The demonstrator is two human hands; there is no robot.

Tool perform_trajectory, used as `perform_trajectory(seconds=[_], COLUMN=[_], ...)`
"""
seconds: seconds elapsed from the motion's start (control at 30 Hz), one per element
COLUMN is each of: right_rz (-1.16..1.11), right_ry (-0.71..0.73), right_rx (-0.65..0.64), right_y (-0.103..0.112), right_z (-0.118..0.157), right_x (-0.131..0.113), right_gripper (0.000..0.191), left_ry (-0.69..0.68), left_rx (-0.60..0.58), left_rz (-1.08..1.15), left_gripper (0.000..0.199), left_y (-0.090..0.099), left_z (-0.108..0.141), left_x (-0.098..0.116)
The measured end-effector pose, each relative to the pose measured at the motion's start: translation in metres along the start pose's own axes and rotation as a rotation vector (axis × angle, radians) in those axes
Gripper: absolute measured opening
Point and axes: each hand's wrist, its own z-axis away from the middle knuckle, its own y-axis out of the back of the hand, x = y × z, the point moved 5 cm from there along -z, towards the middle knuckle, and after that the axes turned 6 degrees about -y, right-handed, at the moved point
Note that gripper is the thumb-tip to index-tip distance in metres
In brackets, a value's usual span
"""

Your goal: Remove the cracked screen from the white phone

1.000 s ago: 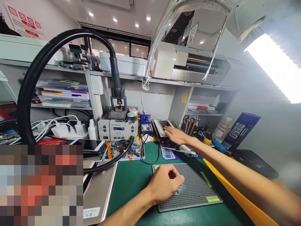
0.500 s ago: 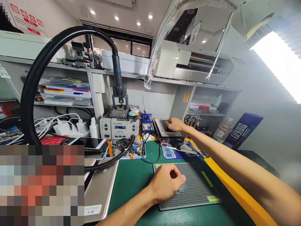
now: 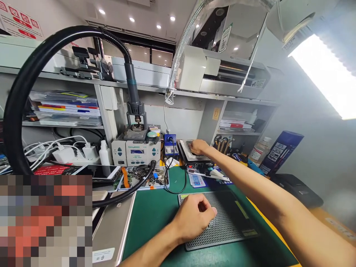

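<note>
My left hand (image 3: 196, 217) hovers over or rests on a grey mat (image 3: 225, 211) with a honeycomb pattern. Its thumb and fingers are closed together; whatever they may hold is too small to make out. Farther off, my right hand (image 3: 198, 147) reaches to a low hot plate (image 3: 198, 164) at the back of the bench. Its fingers are bent down over a dark, flat, phone-like panel (image 3: 188, 144) lying on the plate. The fingertips are partly hidden, and I cannot tell what is between them.
A hot-air station (image 3: 136, 152) with a thick black hose (image 3: 8, 111) stands at back left. Before it lies a tray of small parts (image 3: 144, 177). A gold tablet (image 3: 115, 226) lies left of my left hand. At right are a clear bottle (image 3: 260, 150) and a blue box (image 3: 283, 152).
The view has shifted slightly, moving the scene left. My right hand has shifted a little over the phone-like panel on the hot plate. My left hand keeps its closed pose above the mat.
</note>
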Motion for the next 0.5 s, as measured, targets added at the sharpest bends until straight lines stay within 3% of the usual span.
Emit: perform_trajectory(seconds=[0.5], right_rz=[-0.141], right_ry=[-0.043], right_rx=[-0.184], right_y=[0.012], right_z=[-0.002], right_x=[0.004], right_gripper=[0.031], left_ry=[-0.003], left_rx=[-0.010], left_rz=[-0.012], left_gripper=[0.021], left_y=[0.001], left_z=[0.001], left_x=[0.002])
